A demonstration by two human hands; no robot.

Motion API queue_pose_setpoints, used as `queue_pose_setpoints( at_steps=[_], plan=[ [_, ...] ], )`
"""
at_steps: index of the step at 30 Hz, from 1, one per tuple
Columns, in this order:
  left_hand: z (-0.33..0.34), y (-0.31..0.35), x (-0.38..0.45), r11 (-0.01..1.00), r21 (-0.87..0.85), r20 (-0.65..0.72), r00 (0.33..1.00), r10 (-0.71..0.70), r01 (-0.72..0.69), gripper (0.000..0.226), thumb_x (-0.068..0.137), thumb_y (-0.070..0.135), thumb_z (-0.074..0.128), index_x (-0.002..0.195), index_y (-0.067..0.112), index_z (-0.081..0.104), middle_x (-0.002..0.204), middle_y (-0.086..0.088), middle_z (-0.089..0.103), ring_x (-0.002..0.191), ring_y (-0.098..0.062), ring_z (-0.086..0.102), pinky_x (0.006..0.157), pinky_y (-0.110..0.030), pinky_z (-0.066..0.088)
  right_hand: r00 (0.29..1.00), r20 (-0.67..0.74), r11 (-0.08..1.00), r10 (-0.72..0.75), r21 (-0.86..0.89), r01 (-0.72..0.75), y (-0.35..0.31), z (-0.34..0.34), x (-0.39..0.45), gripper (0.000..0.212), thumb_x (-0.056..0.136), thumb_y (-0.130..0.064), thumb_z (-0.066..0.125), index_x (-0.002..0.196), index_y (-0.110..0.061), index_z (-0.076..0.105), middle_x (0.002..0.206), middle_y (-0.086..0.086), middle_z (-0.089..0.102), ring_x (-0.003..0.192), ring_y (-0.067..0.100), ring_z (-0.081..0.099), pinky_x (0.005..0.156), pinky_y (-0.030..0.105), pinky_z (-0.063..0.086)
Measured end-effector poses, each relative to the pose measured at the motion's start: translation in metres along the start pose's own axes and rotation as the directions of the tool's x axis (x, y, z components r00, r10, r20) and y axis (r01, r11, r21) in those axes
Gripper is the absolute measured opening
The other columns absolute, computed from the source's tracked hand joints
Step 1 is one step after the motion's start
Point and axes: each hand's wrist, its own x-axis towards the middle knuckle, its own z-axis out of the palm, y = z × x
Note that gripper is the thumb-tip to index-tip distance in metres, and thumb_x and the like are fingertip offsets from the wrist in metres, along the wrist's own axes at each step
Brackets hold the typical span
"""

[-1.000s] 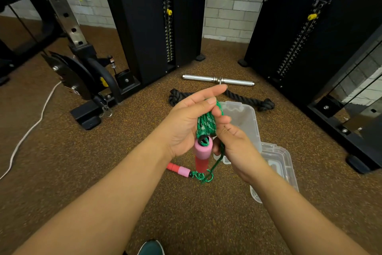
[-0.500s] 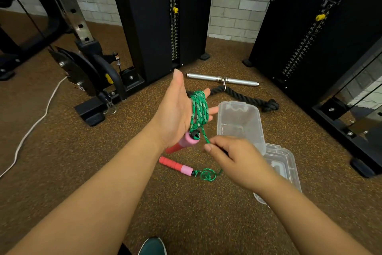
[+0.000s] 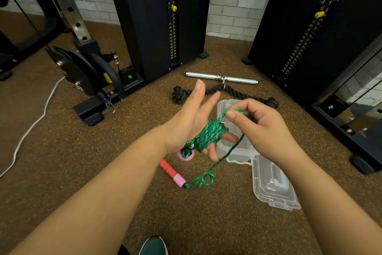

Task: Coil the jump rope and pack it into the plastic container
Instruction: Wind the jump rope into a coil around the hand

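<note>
Jump rope (image 3: 208, 134) coils wrap the straight fingers of the left hand (image 3: 186, 122); at its 3 o'clock the right hand (image 3: 260, 128) pinches the free strand above the plastic container (image 3: 237, 156).

jump rope (image 3: 208, 133): green, white-flecked weave | handle (image 3: 172, 173) on the floor: red grip, pink cap | plastic container (image 3: 235, 154) and lid (image 3: 272, 186): clear | floor (image 3: 93, 161): brown, yellow-speckled | thick rope (image 3: 237, 91), upper centre: black | bar (image 3: 206, 75): silver | shoe (image 3: 154, 246), bottom edge: teal
</note>
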Motion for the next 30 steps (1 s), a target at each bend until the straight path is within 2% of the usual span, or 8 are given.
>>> queue_pose_setpoints(
  at_steps=[3, 6, 11, 16, 20, 24, 27, 30],
  plan=[
    [0.002, 0.005, -0.004, 1.000, -0.017, 0.073, 0.997, 0.018, -0.017, 0.071, 0.082, 0.071, 0.025, 0.145, 0.038, 0.024, 0.109, -0.024, 0.068, 0.053, -0.023, 0.059, 0.059, -0.028, 0.051, 0.999, -0.041, 1.000, 0.006, 0.011, -0.005, 0.011, 0.000, 0.005, 0.008, 0.087, -0.019, 0.063, 0.082, -0.025, 0.067, 0.071, -0.014, 0.065, 0.068, -0.001, 0.054, 0.067, 0.017, 0.044],
    [0.002, 0.006, -0.004, 0.996, -0.045, -0.029, 0.997, 0.072, -0.073, 0.061, 0.090, 0.028, 0.054, 0.145, 0.033, 0.029, 0.105, -0.026, 0.068, 0.045, -0.015, 0.053, 0.054, -0.028, 0.044, 1.000, 0.014, 0.998, 0.028, 0.049, -0.028, 0.020, 0.009, 0.005, 0.018, 0.093, -0.013, 0.054, 0.093, -0.023, 0.069, 0.082, -0.014, 0.070, 0.078, -0.003, 0.061, 0.073, 0.015, 0.048],
    [-0.003, 0.004, 0.002, 0.954, -0.248, -0.221, 0.969, 0.112, -0.167, 0.053, 0.098, 0.012, 0.043, 0.147, 0.029, 0.030, 0.063, -0.003, 0.058, 0.036, -0.005, 0.033, 0.039, -0.017, 0.032, 0.992, 0.008, 0.992, 0.123, 0.018, -0.123, 0.028, 0.022, 0.003, 0.025, 0.096, -0.017, 0.049, 0.082, -0.028, 0.068, 0.063, -0.003, 0.056, 0.056, 0.006, 0.048, 0.059, 0.025, 0.042],
    [-0.010, 0.004, 0.008, 0.924, -0.304, -0.315, 0.940, 0.131, -0.231, 0.035, 0.100, 0.021, 0.041, 0.134, 0.025, 0.048, 0.054, 0.005, 0.039, 0.036, -0.004, 0.026, 0.038, -0.018, 0.025, 0.980, -0.008, 0.980, 0.197, 0.034, -0.197, 0.037, 0.023, 0.003, 0.035, 0.095, -0.034, 0.047, 0.065, -0.024, 0.063, 0.050, -0.004, 0.042, 0.050, 0.014, 0.041, 0.055, 0.031, 0.036],
    [-0.011, 0.006, 0.010, 0.890, -0.334, -0.416, 0.896, 0.158, -0.312, 0.029, 0.100, 0.021, 0.040, 0.125, 0.022, 0.056, 0.058, 0.005, 0.044, 0.037, -0.004, 0.027, 0.040, -0.019, 0.028, 0.975, 0.111, 0.977, 0.195, 0.062, -0.203, 0.044, 0.027, 0.002, 0.029, 0.098, -0.013, 0.043, 0.088, -0.030, 0.064, 0.065, -0.001, 0.051, 0.058, 0.004, 0.047, 0.063, 0.020, 0.043],
    [-0.013, 0.008, 0.008, 0.845, -0.381, -0.545, 0.829, 0.123, -0.376, 0.035, 0.100, 0.020, 0.040, 0.135, 0.021, 0.047, 0.082, -0.005, 0.072, 0.044, -0.009, 0.043, 0.045, -0.021, 0.039, 0.949, 0.215, 0.969, 0.231, -0.138, -0.205, 0.048, 0.031, -0.006, 0.023, 0.096, -0.026, 0.047, 0.086, -0.031, 0.067, 0.064, -0.005, 0.055, 0.057, 0.006, 0.050, 0.060, 0.027, 0.044],
    [-0.014, 0.007, 0.007, 0.841, -0.382, -0.528, 0.837, 0.142, -0.383, 0.049, 0.101, 0.031, 0.034, 0.147, 0.026, 0.016, 0.114, -0.017, 0.070, 0.060, -0.017, 0.059, 0.057, -0.026, 0.047, 0.939, 0.310, 0.930, 0.151, -0.365, -0.029, 0.038, 0.033, -0.012, 0.024, 0.095, -0.040, 0.046, 0.082, -0.031, 0.065, 0.058, -0.017, 0.056, 0.058, 0.004, 0.052, 0.060, 0.032, 0.045],
    [-0.007, 0.009, 0.006, 0.915, -0.239, -0.508, 0.845, 0.168, -0.325, 0.048, 0.097, 0.054, 0.025, 0.142, 0.038, 0.017, 0.129, -0.021, 0.059, 0.082, -0.033, 0.064, 0.071, -0.033, 0.047, 0.919, 0.393, 0.905, 0.034, -0.402, 0.138, 0.021, 0.035, -0.016, 0.028, 0.094, -0.039, 0.049, 0.080, -0.019, 0.061, 0.059, -0.008, 0.052, 0.057, 0.006, 0.046, 0.059, 0.036, 0.043]
  ],
)
